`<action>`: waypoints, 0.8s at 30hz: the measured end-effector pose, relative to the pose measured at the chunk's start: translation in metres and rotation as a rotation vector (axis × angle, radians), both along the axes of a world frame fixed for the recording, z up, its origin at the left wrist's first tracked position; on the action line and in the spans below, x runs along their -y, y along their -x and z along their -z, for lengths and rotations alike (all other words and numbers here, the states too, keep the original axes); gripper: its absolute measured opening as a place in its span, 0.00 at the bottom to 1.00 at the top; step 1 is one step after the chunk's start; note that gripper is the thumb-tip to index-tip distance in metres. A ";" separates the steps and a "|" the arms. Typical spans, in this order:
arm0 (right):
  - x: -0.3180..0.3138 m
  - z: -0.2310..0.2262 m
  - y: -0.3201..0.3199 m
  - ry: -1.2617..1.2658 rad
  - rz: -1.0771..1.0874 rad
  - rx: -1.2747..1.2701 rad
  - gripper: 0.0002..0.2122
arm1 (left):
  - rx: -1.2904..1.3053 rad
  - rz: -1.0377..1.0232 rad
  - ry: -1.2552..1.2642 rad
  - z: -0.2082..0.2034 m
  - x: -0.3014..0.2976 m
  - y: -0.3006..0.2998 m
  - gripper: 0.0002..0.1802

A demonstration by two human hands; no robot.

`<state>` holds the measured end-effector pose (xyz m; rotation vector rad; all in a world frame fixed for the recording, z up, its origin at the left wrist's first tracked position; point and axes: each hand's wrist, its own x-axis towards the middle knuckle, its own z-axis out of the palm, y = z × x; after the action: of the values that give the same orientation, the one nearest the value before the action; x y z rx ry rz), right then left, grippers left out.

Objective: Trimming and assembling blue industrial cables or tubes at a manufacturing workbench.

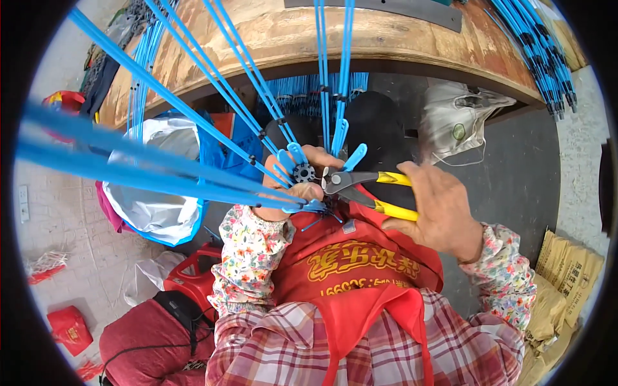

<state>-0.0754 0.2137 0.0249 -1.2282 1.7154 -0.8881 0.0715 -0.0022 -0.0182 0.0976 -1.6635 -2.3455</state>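
Umbrella frame (280,120), its paired blue ribs fanning out toward a plywood workbench (277,32), is held in front of a worker's red apron (364,264). The left hand (306,191) grasps it around the notched black hub (304,173); the right hand (441,202) is clenched on yellow-handled pliers (362,177), their tips just beside the hub. Whether those tips bite on anything, I cannot tell from here. At the worker's left, a blue bag (209,149) gapes open, its white lining showing; what lies at its bottom is hard to make out. Below the bench's edge at right is a white plastic bag (444,122) bearing a round green emblem, its contents hidden by its folds. Large yellow characters and smaller print cross the apron, upside down to this view. Dark lettering marks brown packages (570,273) at far right, and a red packet (67,331) with yellow print lies on the floor at left.
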 end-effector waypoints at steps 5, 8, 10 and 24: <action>0.000 -0.001 0.000 0.092 -0.079 -0.397 0.26 | -0.080 -0.016 0.027 0.006 0.003 0.002 0.27; 0.004 0.000 0.001 0.002 -0.206 0.031 0.22 | -0.090 0.005 -0.127 0.011 0.008 -0.006 0.26; 0.011 0.016 -0.010 -0.050 -0.163 0.683 0.19 | -0.096 0.011 -0.206 0.013 0.009 -0.009 0.25; 0.012 -0.002 -0.008 0.262 0.038 -0.337 0.19 | -0.040 0.009 0.058 0.010 0.019 -0.010 0.34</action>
<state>-0.0673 0.2014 0.0266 -1.5973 1.9342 -0.9956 0.0810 -0.0210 -0.0281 0.0309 -1.7151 -2.2880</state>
